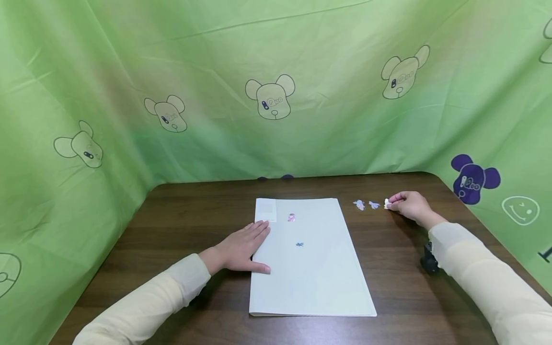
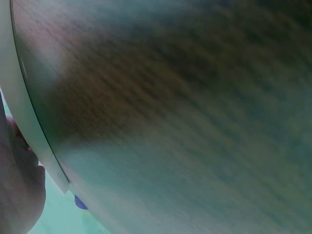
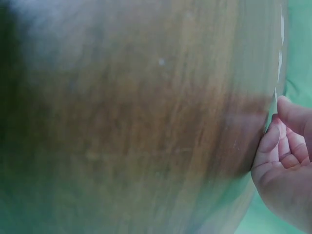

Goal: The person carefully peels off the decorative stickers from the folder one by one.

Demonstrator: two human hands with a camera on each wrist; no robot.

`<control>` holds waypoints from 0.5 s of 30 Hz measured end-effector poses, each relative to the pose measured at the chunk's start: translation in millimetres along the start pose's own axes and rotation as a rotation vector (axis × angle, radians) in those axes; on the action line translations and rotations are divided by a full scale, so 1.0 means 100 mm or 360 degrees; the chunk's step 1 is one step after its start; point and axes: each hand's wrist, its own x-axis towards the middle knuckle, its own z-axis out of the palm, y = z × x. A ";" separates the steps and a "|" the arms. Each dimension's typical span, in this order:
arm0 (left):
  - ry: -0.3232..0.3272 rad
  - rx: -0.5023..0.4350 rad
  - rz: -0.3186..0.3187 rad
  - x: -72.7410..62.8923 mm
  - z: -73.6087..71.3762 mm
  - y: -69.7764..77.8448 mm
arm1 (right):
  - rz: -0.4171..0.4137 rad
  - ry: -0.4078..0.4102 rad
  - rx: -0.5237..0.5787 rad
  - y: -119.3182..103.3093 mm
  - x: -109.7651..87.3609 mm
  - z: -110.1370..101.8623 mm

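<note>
A large white booklet lies on the table, with a small pink sticker near its top and a small blue sticker lower down. Flat across its left edge rests my left hand, fingers straight and thumb spread. Over to the right, my right hand pinches a small white sticker between thumb and fingertips, close to the tabletop. Two pale purple-blue stickers, a larger one and a smaller one, lie in a row to its left. In the right wrist view, curled fingers meet the thumb at the table surface.
The dark wooden table runs back to a green curtain printed with bear heads, which also hangs along both sides. A paler square label sits at the booklet's upper left corner. A black wrist device hangs under the right sleeve.
</note>
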 end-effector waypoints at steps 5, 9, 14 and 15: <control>-0.0005 0.0007 -0.0012 0.00 0.00 0.00 | -0.0006 0.0004 -0.0025 -0.01 0.00 0.01; -0.0006 0.0008 -0.0011 0.00 0.00 0.00 | -0.0007 0.0000 -0.0053 -0.03 -0.02 0.00; -0.0006 0.0015 -0.0010 0.00 0.01 0.00 | 0.0007 -0.0015 -0.0072 -0.04 -0.03 0.00; -0.0006 0.0016 -0.0011 0.00 0.01 0.00 | 0.0006 -0.0015 -0.0074 -0.05 -0.03 0.00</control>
